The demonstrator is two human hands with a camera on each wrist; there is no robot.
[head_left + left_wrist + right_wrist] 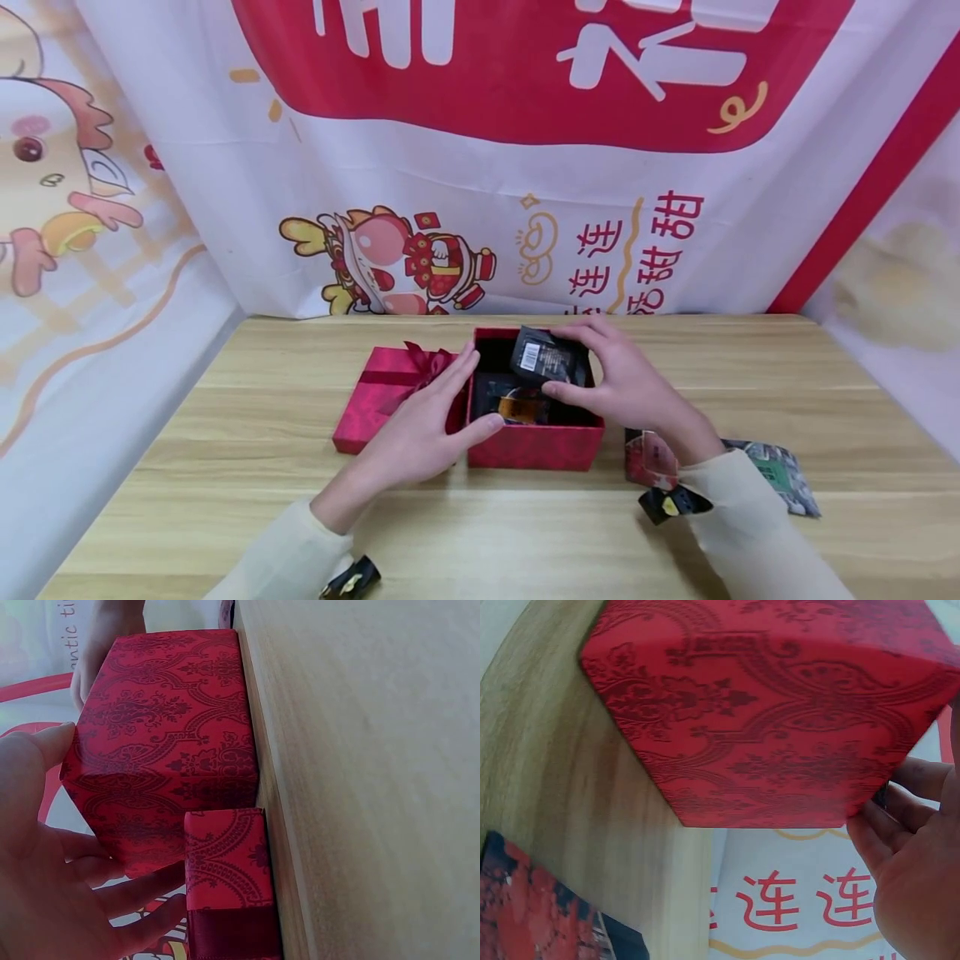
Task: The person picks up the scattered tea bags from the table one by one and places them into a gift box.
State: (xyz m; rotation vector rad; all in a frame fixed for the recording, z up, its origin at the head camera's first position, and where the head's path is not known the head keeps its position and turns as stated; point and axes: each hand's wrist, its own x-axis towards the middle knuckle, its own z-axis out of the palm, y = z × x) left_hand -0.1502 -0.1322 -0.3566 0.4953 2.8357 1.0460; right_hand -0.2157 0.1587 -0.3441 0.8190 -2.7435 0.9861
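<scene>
A red patterned gift box (pixel 536 447) stands without its lid, its dark inside facing up. My right hand (pixel 622 375) reaches over its right side and pinches a small black packet (pixel 551 357) with a white barcode label, tilted over the opening. Below it in the box lies another dark packet (pixel 517 406) with an orange-gold label. Along the left rim, my left hand (pixel 427 433) rests with fingers nearly straight. In the left wrist view its thumb and fingers (pixel 56 742) touch the box's edges. The red lid (pixel 371 398) with a dark ribbon bow lies beside the box, partly behind that hand.
Near the right forearm lie a red-and-dark packet (pixel 649 458) and a grey-green packet (pixel 780 477), both partly covered by the sleeve. A printed white-and-red cloth (pixel 420 158) hangs behind the wooden table (pixel 225 500), with more cloth at the sides.
</scene>
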